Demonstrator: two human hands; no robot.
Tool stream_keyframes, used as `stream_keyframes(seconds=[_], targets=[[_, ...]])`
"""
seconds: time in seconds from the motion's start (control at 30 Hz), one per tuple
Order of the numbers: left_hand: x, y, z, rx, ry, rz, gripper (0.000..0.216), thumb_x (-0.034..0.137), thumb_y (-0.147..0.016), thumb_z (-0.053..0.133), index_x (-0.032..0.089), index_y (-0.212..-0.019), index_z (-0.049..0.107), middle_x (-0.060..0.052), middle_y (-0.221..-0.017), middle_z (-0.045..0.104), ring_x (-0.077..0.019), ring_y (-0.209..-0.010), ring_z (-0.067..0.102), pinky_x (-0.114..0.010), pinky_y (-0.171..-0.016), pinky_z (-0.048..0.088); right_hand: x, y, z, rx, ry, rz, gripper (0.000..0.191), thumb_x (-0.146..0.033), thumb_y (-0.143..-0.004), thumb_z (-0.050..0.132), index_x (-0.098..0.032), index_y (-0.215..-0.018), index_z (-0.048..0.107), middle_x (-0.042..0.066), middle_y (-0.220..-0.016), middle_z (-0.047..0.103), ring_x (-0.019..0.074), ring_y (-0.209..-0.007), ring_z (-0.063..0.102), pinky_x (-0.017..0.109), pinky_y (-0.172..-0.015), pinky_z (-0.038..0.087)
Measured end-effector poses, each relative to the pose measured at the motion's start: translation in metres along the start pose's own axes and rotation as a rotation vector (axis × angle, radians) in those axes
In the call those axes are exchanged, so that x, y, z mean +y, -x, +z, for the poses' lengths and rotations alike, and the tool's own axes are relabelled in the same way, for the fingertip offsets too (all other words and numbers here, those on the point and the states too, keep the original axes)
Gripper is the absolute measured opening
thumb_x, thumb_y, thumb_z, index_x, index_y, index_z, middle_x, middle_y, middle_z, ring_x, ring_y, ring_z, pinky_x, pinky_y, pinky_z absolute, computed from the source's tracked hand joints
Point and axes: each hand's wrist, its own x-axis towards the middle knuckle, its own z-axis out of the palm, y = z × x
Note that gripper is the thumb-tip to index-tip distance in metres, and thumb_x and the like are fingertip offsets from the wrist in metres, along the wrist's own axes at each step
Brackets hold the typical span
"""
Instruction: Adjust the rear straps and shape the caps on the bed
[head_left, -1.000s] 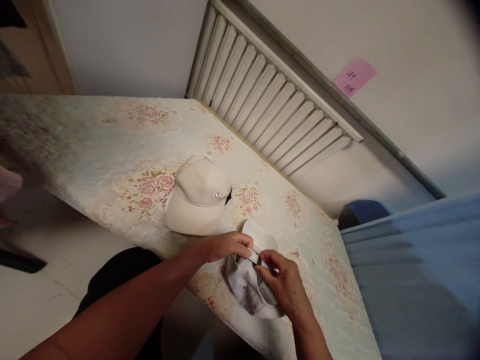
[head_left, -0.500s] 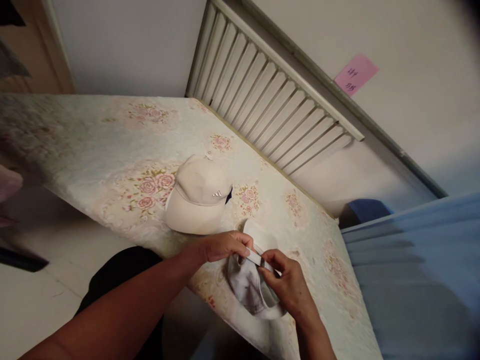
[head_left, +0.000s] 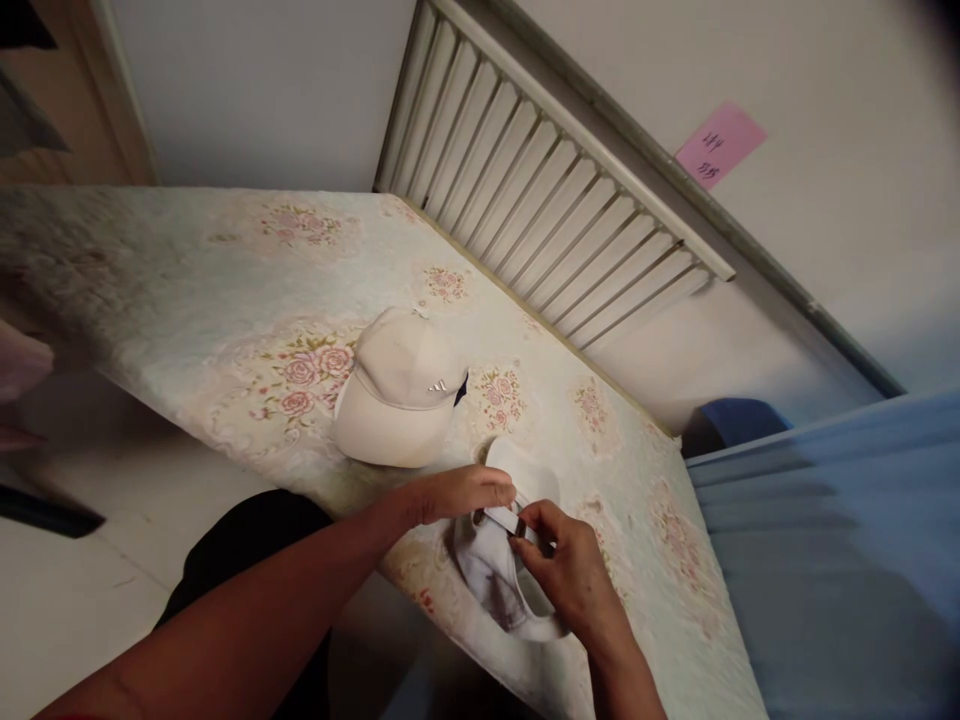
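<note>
A white baseball cap (head_left: 480, 570) lies with its opening facing up near the table's front edge, its brim pointing away from me. Its back strap (head_left: 499, 518) passes through a small dark buckle. My right hand (head_left: 566, 560) pinches the strap at the buckle between thumb and fingertips. At the strap's other side, my left hand (head_left: 469, 490) is closed on the cap, thumb laid over and the fingertips mostly hidden. A second, cream cap (head_left: 409, 365) with a small silver logo rests upright just beyond my left hand, touched by neither hand.
A floral-patterned cover (head_left: 255, 290) spreads over the table. Behind it a white radiator (head_left: 540, 170) lines the wall, with a pink note (head_left: 720, 145) above. At right hangs a blue curtain (head_left: 840, 530), near a dark blue object (head_left: 739, 425).
My left thumb has shifted from pinching the strap to lying flatter above it. The right hand keeps its pinch at the buckle. Both caps stay in place.
</note>
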Motion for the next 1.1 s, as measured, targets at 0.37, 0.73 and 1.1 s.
stream_keyframes(seconds=[0.37, 0.73, 1.1], targets=[[-0.006, -0.004, 0.004, -0.01, 0.008, -0.035, 0.01, 0.024, -0.073, 0.053, 0.016, -0.067, 0.051, 0.006, -0.06, 0.04, -0.0084, -0.058, 0.033, -0.022, -0.052, 0.024, 0.005, -0.005, -0.007, -0.249, -0.411, 0.046, 0.015, -0.033, -0.08, 0.057, -0.019, -0.087, 0.058, -0.001, -0.066, 0.062, 0.0155, -0.065, 0.059, 0.029, -0.066, 0.043], [-0.01, -0.005, 0.004, -0.036, 0.025, -0.042, 0.009, 0.025, -0.074, 0.052, 0.016, -0.07, 0.051, 0.005, -0.063, 0.041, -0.0084, -0.06, 0.035, -0.021, -0.054, 0.025, 0.019, -0.01, -0.002, -0.329, -0.511, 0.092, 0.027, -0.044, -0.084, 0.053, -0.018, -0.076, 0.055, -0.003, -0.058, 0.056, 0.0067, -0.044, 0.039, 0.022, -0.045, 0.029], [-0.011, -0.005, -0.001, -0.05, -0.019, -0.063, 0.013, 0.03, -0.076, 0.054, 0.016, -0.076, 0.055, 0.004, -0.067, 0.047, -0.0098, -0.063, 0.04, -0.022, -0.059, 0.031, 0.021, 0.0, -0.001, -0.245, -0.441, 0.146, 0.018, -0.028, -0.073, 0.064, -0.021, -0.089, 0.059, -0.007, -0.061, 0.047, 0.0092, -0.053, 0.041, 0.023, -0.05, 0.035]])
